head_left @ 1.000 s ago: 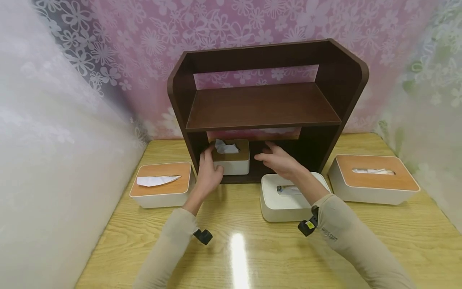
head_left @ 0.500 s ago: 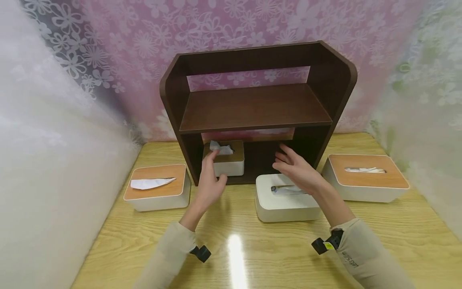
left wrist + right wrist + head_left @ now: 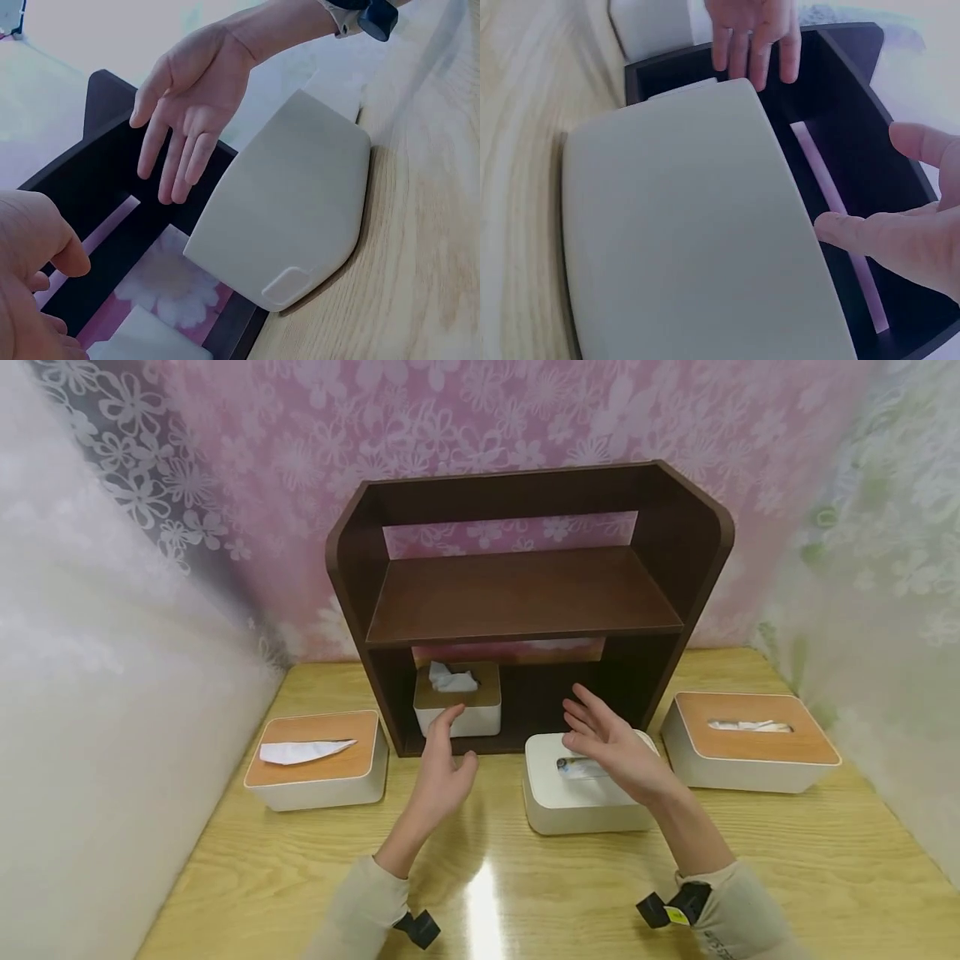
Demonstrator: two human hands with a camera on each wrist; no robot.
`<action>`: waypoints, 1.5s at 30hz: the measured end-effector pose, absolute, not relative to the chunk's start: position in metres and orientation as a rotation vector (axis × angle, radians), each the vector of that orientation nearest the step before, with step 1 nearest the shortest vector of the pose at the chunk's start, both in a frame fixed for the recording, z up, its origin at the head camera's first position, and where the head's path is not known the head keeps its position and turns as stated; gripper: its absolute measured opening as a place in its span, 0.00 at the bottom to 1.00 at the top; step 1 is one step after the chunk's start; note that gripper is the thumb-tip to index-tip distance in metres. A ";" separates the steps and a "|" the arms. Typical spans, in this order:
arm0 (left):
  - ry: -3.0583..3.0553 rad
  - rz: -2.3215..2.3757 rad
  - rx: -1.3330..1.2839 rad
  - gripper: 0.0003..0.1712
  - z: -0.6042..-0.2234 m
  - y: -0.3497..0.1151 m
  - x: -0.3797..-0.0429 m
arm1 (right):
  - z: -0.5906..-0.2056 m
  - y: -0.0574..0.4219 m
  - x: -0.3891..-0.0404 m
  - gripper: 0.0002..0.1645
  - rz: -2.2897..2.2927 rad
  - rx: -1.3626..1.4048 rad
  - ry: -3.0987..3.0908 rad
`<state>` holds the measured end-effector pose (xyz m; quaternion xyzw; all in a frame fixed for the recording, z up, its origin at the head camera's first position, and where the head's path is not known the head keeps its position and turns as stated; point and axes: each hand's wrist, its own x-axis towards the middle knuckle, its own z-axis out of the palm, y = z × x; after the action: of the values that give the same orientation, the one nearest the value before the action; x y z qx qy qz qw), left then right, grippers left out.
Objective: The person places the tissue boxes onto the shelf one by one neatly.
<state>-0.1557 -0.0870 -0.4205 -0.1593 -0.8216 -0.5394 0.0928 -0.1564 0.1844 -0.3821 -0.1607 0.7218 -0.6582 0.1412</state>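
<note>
A small tissue box [image 3: 465, 720] with a brown lid stands at the left end of the dark shelf's lower level, a tissue poking from its top. Just in front of it, my left hand [image 3: 441, 772] hovers with fingers relaxed and holds nothing. An all-white tissue box [image 3: 588, 818] sits on the table before the shelf's right half. Over its right part hangs my right hand [image 3: 618, 752], fingers extended and holding nothing; whether it touches the lid I cannot tell. In the right wrist view, that white box [image 3: 690, 217] fills the middle beside the hand.
The dark brown two-level shelf [image 3: 525, 593] stands at the back against a flowered wall. A tissue box with an orange-brown lid [image 3: 322, 768] lies to its left on the wooden table [image 3: 562, 893]. A similar larger one [image 3: 757, 743] lies to its right.
My left hand has left the side of the small tissue box and drawn back toward me. My right hand has come out of the lower shelf, back over the white box. The box stays put.
</note>
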 end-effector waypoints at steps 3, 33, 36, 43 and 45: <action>-2.416 -1.589 -0.511 0.37 -0.420 -0.085 -0.156 | -0.380 0.189 -0.153 0.51 -1.886 -0.514 2.138; -2.562 -1.623 -0.693 0.41 -0.430 -0.061 -0.128 | -0.365 0.272 -0.141 0.54 -1.243 -0.639 2.617; -2.619 -1.620 -0.725 0.44 -0.432 -0.059 -0.124 | -0.366 0.274 -0.141 0.56 -1.087 -0.637 2.691; -2.710 -1.611 -0.772 0.50 -0.432 -0.054 -0.119 | -0.368 0.274 -0.135 0.59 -0.895 -0.606 2.754; -2.732 -1.602 -0.779 0.51 -0.432 -0.052 -0.118 | -0.368 0.274 -0.135 0.61 -0.895 -0.590 2.760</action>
<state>-0.1184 -0.0523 -0.4321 -0.2385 -0.8361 -0.4904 -0.0599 -0.1345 0.2737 -0.3682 -0.1985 0.9283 -0.3012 0.0903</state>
